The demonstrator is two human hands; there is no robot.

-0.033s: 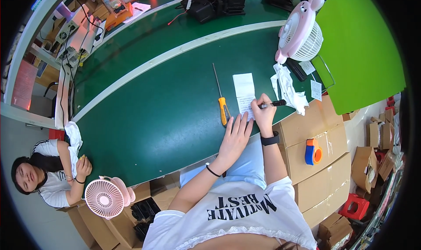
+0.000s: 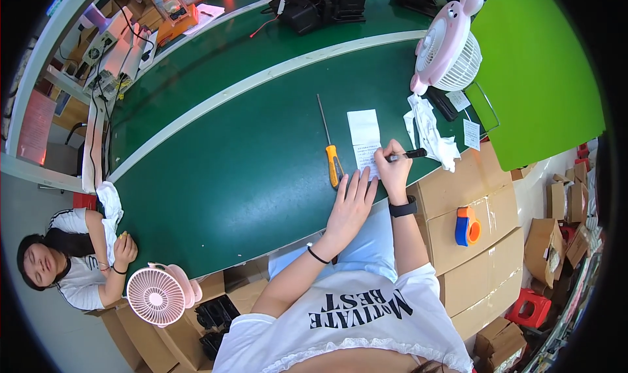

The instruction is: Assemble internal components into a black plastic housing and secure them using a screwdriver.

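A small white notepad point(image 2: 364, 130) lies flipped over on the green table point(image 2: 242, 170), with writing on its lower page. My right hand point(image 2: 393, 170) grips a black pen point(image 2: 407, 155) whose tip end is hidden by the fingers at the page. Flat on the lower edge of the pad rests my left hand point(image 2: 355, 203), fingers stretched out and holding nothing. Just left of the pad lies a screwdriver point(image 2: 333, 164) with a yellow handle, its shaft pointing away from me. To the right of the pen is a crumpled white cloth point(image 2: 432, 134).
A pink and white fan point(image 2: 451, 43) stands at the far right beside a green panel point(image 2: 536, 72). Another pink fan point(image 2: 157, 296) is at the near left, by a seated person point(image 2: 72, 258). Cardboard boxes point(image 2: 474, 242) bear a tape dispenser point(image 2: 468, 227). Black parts point(image 2: 320, 7) lie far back.
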